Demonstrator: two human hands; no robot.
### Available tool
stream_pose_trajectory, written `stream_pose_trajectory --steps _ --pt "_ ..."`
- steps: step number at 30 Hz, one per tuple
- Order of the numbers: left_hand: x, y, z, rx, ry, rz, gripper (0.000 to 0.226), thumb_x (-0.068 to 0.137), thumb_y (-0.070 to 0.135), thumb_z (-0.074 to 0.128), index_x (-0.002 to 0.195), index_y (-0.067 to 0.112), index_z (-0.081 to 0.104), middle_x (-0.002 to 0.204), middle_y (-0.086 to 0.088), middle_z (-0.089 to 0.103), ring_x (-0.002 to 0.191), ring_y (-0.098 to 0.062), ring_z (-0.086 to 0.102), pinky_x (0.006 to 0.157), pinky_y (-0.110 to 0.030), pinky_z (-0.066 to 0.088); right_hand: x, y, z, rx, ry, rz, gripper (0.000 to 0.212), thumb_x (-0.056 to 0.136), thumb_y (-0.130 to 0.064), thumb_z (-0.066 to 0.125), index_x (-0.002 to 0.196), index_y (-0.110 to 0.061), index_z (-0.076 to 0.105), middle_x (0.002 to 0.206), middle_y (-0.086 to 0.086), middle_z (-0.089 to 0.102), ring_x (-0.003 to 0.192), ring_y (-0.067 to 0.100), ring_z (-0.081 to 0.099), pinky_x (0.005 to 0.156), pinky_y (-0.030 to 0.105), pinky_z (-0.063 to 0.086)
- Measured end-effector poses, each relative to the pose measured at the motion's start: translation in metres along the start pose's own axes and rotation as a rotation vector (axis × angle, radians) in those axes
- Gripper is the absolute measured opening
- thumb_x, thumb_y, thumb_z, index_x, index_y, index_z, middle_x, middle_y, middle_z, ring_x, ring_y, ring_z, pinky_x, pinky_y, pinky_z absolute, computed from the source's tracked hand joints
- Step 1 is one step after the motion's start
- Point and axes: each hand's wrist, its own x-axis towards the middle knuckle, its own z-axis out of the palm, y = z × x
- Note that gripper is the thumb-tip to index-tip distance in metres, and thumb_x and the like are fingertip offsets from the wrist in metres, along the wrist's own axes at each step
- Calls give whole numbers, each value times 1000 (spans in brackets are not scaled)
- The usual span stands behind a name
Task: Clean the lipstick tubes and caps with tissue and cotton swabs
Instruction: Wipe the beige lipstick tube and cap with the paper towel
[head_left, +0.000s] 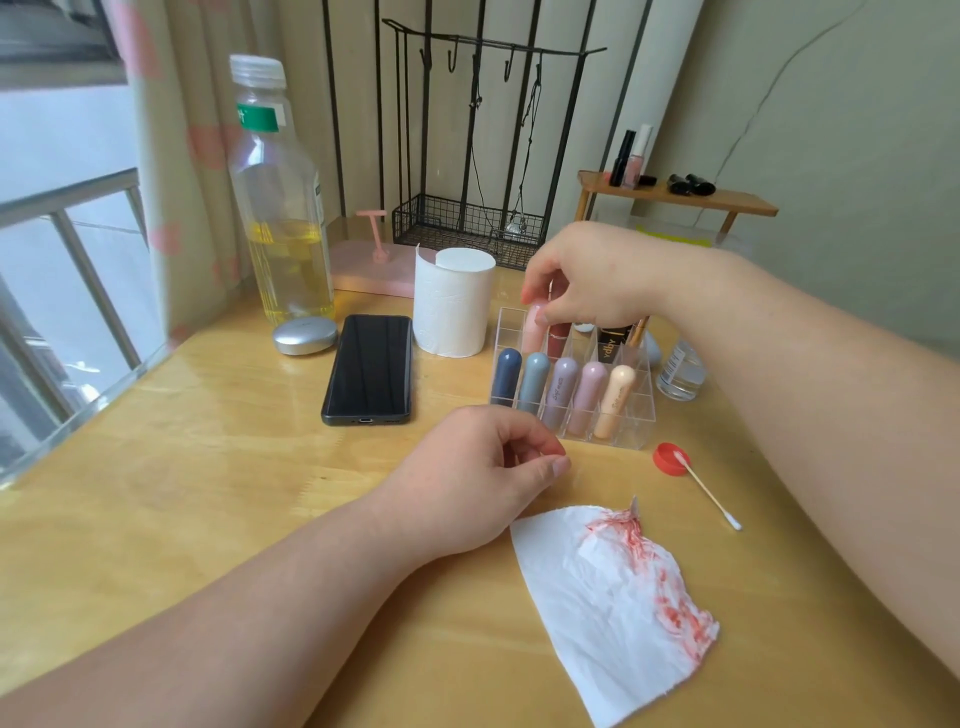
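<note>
1. Pinching the rounded top of a pink lipstick tube (534, 328), the right hand (597, 275) reaches over a clear organiser (632, 423) at the back right of the table (208, 493). Its grip is narrow, with fingertips and thumb closed on the cap end.
2. The tube stands upright in a rear compartment at the organiser's left end, long axis vertical and domed end up. Its base is hidden behind a front row of five pastel tubes (563, 395).
3. By its look, the tube is light, rigid, smooth-shelled plastic, and likely slippery if smeared. The exposed dome is the only place to take hold, and a straight lift should clear the dividers. The cap may part from the body under a pull, so a lower hold seems wise once the tube is free.
4. The left hand (483, 478) rests on the table just in front of the organiser, fingers curled toward the thumb. Whether its grip holds anything cannot be told.
5. A tissue (623, 597), thin, soft and streaked red, lies flat on the table beside the left hand. Just beyond it lies a cotton swab (707, 491), one tip resting in a red bottle cap (666, 461) and its stick running diagonally toward the front right.
6. A tissue roll (452, 306) and a phone (369, 369) sit to the organiser's left.
</note>
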Motion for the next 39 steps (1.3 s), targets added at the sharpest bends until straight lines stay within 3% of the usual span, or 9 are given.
stream_pose_trajectory --steps 5,11,20,26,30,35,39 --pt "0 -1 0 6 6 1 10 92 36 70 91 28 76 76 8 69 73 -5 59 61 -15 47 4 -1 -4 39 -90 34 18 86 -18 74 97 -32 72 73 -14 74 66 0 70 67 24 55" --pt "0 -1 0 0 -7 -4 11 92 36 69 92 27 76 77 7 69 74 -6 59 62 -17 48 5 -1 -10 44 -92 32 16 85 -18 75 96 -30 73 76 -12 75 66 0 71 70 26 57" --pt "1 -2 0 3 -12 -9 11 92 37 70 92 27 76 78 7 70 75 -5 60 63 -17 49 -3 -5 -36 33 0 34 16 85 -18 75 93 -32 72 78 -18 72 71 2 71 65 23 53" --pt "0 -3 1 -3 -6 -2 11 92 36 70 92 27 76 79 7 71 76 -7 61 67 -22 52 -15 2 -59 -1 37 53 18 83 -17 78 89 -33 71 78 -19 72 72 6 73 76 29 57" --pt "1 -2 1 1 -7 -6 11 92 37 70 93 28 76 80 7 71 76 -7 61 68 -24 52 -18 9 -55 -8 7 74 19 83 -17 77 93 -32 72 74 -19 72 66 1 71 67 24 53" --pt "1 -2 2 6 -1 -4 11 92 37 70 91 28 77 78 7 70 75 -7 61 67 -23 51 -17 7 -43 -31 -17 55 19 84 -19 77 98 -32 72 82 -17 72 62 -4 67 70 26 57" --pt "1 -2 1 15 4 -3 11 91 37 70 92 28 77 78 8 70 76 -5 60 66 -22 51 -15 4 -40 -82 -23 23 18 86 -20 75 99 -32 71 81 -21 68 74 -2 65 70 24 53"
